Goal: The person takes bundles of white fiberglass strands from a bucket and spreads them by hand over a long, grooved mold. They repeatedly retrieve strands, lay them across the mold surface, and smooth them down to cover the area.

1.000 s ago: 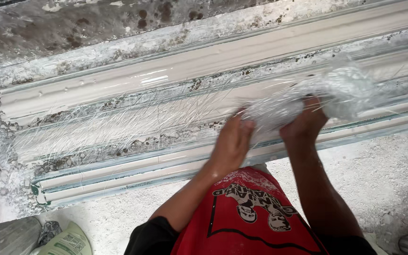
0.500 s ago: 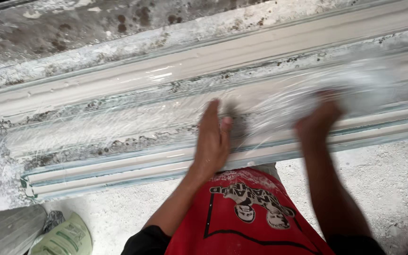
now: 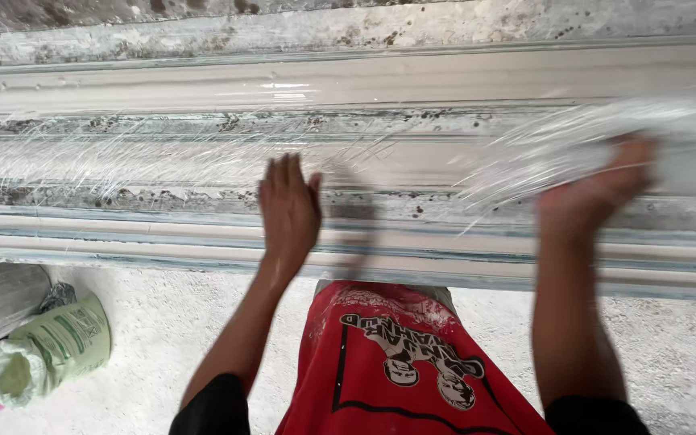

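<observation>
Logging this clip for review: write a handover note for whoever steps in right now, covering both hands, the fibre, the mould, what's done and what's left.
Left hand: open, flat, palm toward the long mould, holding nothing.
Right hand: grips a bunch of white fibre, blurred, raised over the mould's right part.
Done: thin fibre strands lie spread along the mould's left and middle channel.
Left: the bunch in the right hand is not laid down; the mould's right stretch looks less covered.
Green sack sits on the floor at lower left.

right hand point(image 3: 598, 189) motion-blurred; fibre bundle point(image 3: 606, 137) blurred, cut off right.
</observation>
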{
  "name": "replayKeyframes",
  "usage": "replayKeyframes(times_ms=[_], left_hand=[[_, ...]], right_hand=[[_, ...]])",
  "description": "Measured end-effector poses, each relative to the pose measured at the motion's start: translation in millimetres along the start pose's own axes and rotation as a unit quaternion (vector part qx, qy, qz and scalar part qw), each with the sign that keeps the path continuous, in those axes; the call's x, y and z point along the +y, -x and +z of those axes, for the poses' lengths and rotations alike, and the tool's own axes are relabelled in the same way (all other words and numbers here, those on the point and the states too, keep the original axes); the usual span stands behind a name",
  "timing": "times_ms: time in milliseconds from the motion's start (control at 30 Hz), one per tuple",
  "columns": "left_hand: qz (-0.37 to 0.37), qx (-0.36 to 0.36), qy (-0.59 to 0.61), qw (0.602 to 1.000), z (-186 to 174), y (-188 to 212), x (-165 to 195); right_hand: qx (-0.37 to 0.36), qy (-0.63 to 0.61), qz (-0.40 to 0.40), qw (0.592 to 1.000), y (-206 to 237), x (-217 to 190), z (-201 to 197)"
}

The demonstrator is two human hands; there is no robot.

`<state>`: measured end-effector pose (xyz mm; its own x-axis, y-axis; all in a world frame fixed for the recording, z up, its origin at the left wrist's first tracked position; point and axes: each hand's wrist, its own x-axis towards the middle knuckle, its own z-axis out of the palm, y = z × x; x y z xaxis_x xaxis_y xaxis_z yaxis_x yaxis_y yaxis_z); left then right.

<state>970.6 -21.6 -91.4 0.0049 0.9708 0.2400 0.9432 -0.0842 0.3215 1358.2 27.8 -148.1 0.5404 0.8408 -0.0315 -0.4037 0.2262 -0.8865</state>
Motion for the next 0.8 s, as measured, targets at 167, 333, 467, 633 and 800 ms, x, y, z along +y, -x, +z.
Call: replayKeyframes(times_ms=[167,333,467,633,800], left_hand=[[-0.028,-0.147,0.376,0.915,26.5,44.8,100.4],[-0.025,-0.168,0.198,0.965,58.8,25.2,56.7],[-0.033,-0.188,-0.042,0.981,43.1,-5.5,24.2],[0.055,-0.056,0.256,0.963,4.5,13.0,79.7],[-0.035,-0.271,0.340,0.900,27.4,25.4,97.1]], right_hand=[[0.109,-0.066,0.164,0.978,53.8,37.9,43.2],[0.035,0.027,-0.016,0.999,-12.4,-21.6,-2.0],[-0.147,0.067,-0.121,0.979,-33.1,-60.6,-22.2],[-0.011,0.074,0.032,0.997,47.8,-12.6,13.3],[0.110,0.035,0.069,0.991,45.5,31.4,8.5]])
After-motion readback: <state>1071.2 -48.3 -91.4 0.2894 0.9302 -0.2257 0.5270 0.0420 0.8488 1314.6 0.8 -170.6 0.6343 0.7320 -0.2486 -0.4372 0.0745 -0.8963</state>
